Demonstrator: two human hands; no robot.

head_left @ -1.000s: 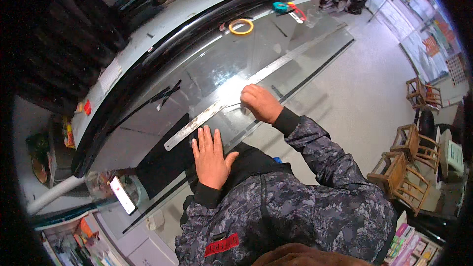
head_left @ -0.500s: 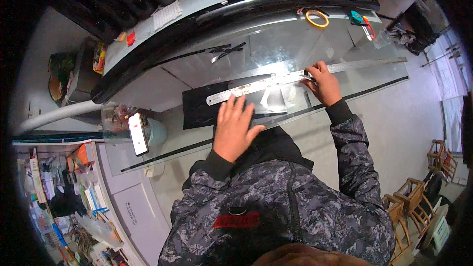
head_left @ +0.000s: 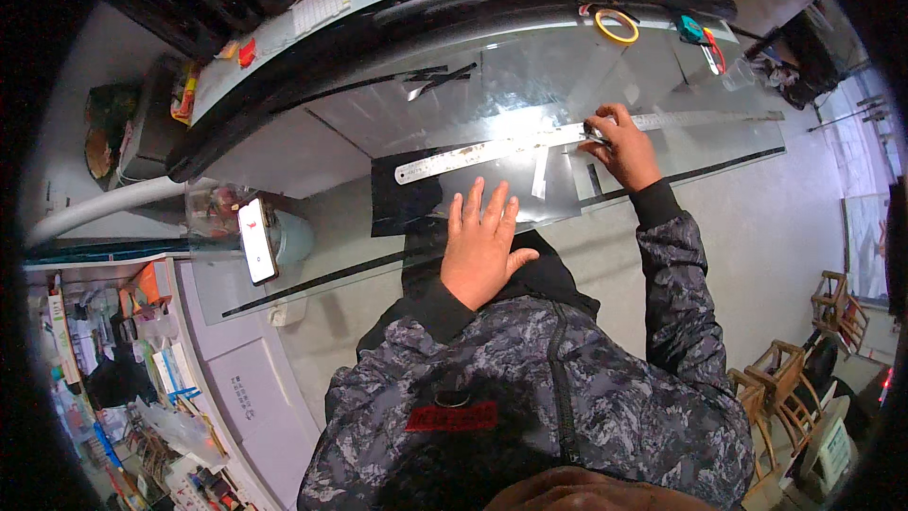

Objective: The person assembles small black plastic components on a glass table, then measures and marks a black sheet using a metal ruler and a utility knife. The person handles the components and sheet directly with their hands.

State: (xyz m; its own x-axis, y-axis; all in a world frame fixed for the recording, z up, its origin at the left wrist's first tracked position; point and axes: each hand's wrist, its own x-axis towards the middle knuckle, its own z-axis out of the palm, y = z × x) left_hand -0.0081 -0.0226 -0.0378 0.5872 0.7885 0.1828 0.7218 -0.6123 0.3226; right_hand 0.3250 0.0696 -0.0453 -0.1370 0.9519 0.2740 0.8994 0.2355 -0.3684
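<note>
Right hand (head_left: 619,149) pinches small tool (head_left: 592,133) | left hand (head_left: 480,251) splayed | black sheet (head_left: 409,199) shifted rightward

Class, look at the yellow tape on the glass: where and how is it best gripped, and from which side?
Probably by the near wall of the yellow tape, thumb outside and a finger in the hole, coming from above on the near side. It is a ring lying flat, with bare glass before it and the long black roll behind.
</note>
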